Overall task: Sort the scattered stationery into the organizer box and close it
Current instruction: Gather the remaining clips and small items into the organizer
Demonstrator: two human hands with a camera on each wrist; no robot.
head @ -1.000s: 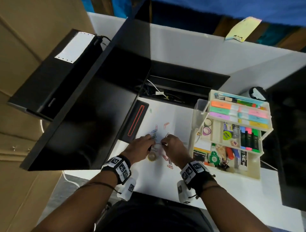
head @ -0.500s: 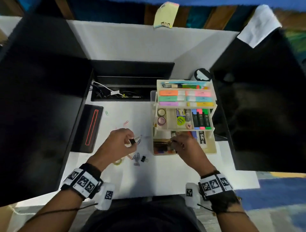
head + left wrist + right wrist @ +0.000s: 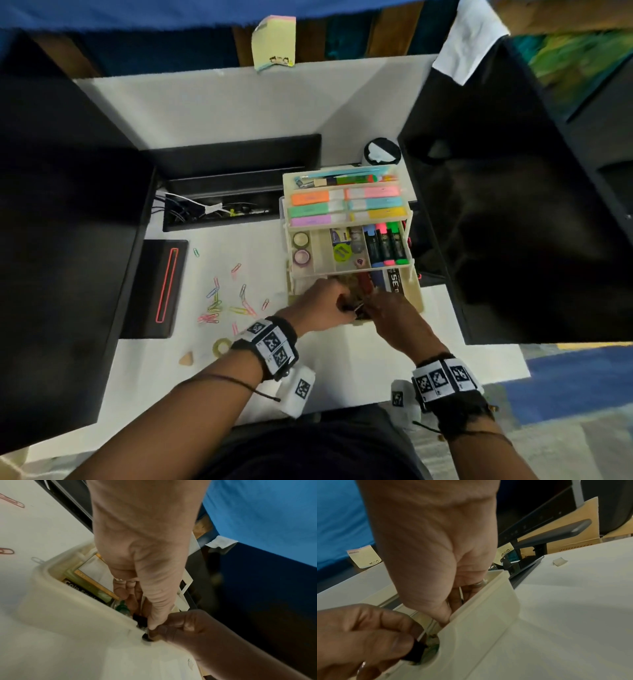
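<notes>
Together, both hands [image 3: 356, 308] inside smooth cream plastic organizer box [image 3: 416, 301].

Two hands [image 3: 320, 306], one organizer box [image 3: 416, 301]

Looking like an office workstation: white desk [image 3: 219, 113] lying under both hands, dark monitors [image 3: 513, 222] standing to either side of them, a cable tray [image 3: 219, 212] with bundled wires sitting beyond the left hand [image 3: 318, 308], sticky notes [image 3: 274, 42] hanging at the far edge, a chair armrest [image 3: 556, 534] and cardboard boxes [image 3: 573, 543] showing past the right hand's fingers.
</notes>
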